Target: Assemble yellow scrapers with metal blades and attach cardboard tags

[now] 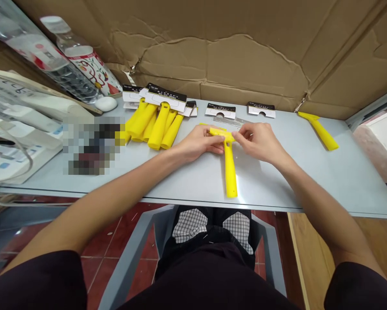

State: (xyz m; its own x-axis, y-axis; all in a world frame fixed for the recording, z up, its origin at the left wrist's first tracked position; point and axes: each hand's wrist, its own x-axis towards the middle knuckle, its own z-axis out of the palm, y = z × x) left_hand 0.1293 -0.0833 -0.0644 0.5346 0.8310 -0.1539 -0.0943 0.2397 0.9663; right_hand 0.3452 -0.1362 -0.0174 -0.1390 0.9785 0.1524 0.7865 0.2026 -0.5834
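In the head view, the left hand [198, 144] grips a yellow scraper [231, 172] by its head; the right hand [259, 140] pinches the head's other end. Its handle points toward the surface's [357, 181] near edge. Carded scrapers [162, 125] lie piled toward the far edge, left of the hands; a lone scraper [324, 134] lies near the far right corner.

My single camera rides on my head and looks forward and steeply down; my shirt [196, 277] fills six o'clock, close to the lens, with my lap [214, 221] just above it; my left hand [196, 144] and right hand [259, 140] show near the dial's centre, farther out; the tabletop [357, 172] crosses from nine to three; cardboard [225, 60] closes the view at twelve, and a labelled bottle [86, 64] leans in between ten and eleven.
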